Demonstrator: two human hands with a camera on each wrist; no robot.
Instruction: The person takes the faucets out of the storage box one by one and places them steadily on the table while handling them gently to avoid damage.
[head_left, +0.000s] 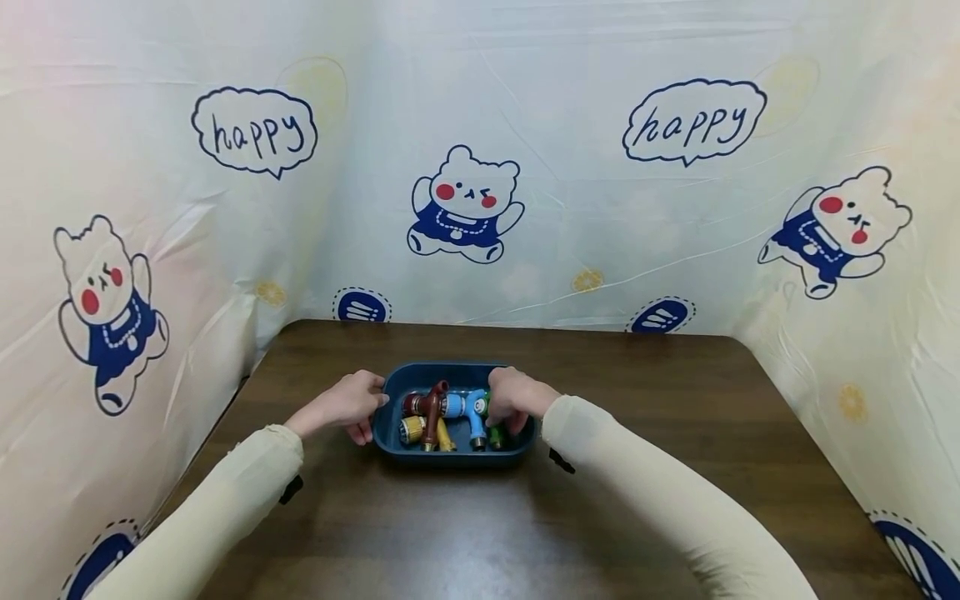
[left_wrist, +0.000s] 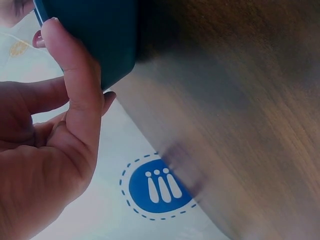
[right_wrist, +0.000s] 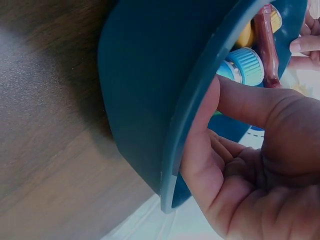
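Note:
A dark blue tray [head_left: 453,457] sits on the table with several plastic faucets in it. The left hand [head_left: 352,406] grips the tray's left end, thumb at the rim and other fingers along the outside. Inside the tray's right end, the right hand [head_left: 517,398] has curled fingers around a green faucet [head_left: 496,438], which they mostly cover. Beside it lies a blue faucet [head_left: 476,410]. Farther left, a brown faucet [head_left: 432,414] lies across a yellow faucet [head_left: 412,429]. In the right wrist view, the blue faucet's ribbed cap [right_wrist: 251,66] shows beyond the fingers.
The brown wooden table [head_left: 480,525] extends around the tray. A pale printed cloth [head_left: 570,208] with bears and lettering hangs behind the table and along both sides.

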